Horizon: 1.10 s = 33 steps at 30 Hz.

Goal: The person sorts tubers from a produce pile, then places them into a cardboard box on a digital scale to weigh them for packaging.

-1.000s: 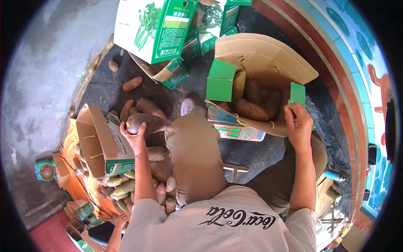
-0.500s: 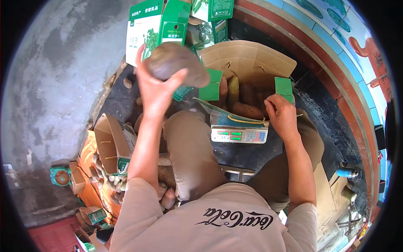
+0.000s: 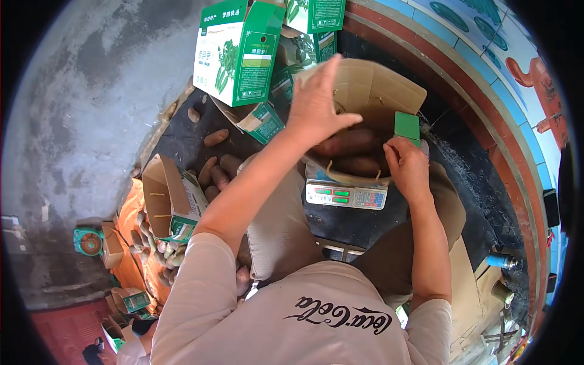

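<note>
An open cardboard box (image 3: pixel 380 85) stands on a digital scale (image 3: pixel 346 195) in front of my knees. Inside lie several large reddish-brown root vegetables (image 3: pixel 353 142), the left ones partly covered by my hand. My left hand (image 3: pixel 316 106) is over the box's left side, thumb and fingers spread, holding nothing. At the box's front right corner, just below a green flap (image 3: pixel 407 126), my right hand (image 3: pixel 407 164) pinches the cardboard edge.
Green-and-white printed cartons (image 3: pixel 240 55) stand at the upper left. Another open carton (image 3: pixel 173 198) is by my left arm. Loose roots (image 3: pixel 216 138) lie on the dark floor. A blue flask (image 3: pixel 502 261) is at the right. Another person (image 3: pixel 128 350) shows at the lower left.
My left hand has moved right, from beside the printed carton to over the box, and has let go of the big root. The right hand keeps its place at the box corner.
</note>
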Each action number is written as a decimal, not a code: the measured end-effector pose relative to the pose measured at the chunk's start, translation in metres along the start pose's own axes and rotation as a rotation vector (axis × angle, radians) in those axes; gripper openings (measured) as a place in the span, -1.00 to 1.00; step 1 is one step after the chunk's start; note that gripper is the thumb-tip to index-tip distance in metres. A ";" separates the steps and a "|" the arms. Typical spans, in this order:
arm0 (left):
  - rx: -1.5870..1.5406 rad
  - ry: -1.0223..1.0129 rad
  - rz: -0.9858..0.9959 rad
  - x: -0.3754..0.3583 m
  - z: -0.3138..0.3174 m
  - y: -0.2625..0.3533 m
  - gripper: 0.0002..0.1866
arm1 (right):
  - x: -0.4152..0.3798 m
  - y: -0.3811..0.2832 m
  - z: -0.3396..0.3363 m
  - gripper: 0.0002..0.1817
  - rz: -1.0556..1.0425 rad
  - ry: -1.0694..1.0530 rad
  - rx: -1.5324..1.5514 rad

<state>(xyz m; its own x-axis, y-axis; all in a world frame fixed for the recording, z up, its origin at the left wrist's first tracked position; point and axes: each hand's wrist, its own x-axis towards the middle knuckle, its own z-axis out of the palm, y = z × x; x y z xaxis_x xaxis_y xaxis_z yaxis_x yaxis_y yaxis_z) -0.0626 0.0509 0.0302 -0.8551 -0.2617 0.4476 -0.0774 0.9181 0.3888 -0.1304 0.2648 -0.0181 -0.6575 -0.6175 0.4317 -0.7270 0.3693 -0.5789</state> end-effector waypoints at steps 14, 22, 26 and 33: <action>0.041 0.368 -0.497 -0.164 -0.098 -0.105 -0.46 | -0.004 -0.003 0.005 -0.96 0.011 -0.051 0.004; 0.659 0.300 -0.824 -0.293 -0.133 -0.194 -0.45 | -0.005 -0.002 0.007 -0.94 0.053 -0.059 -0.014; 0.784 0.219 -1.012 -0.329 -0.145 -0.211 -0.41 | -0.003 -0.003 0.009 -0.93 0.082 -0.073 -0.016; 0.812 0.238 -0.813 -0.346 -0.135 -0.208 -0.43 | -0.002 -0.001 0.012 -0.89 0.109 -0.106 -0.041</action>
<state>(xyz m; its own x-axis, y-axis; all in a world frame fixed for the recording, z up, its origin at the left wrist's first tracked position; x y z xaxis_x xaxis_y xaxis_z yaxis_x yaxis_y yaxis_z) 0.3186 -0.0896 -0.0967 -0.2921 -0.8289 0.4772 -0.9348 0.3528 0.0406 -0.1258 0.2576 -0.0268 -0.7097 -0.6414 0.2915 -0.6616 0.4643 -0.5888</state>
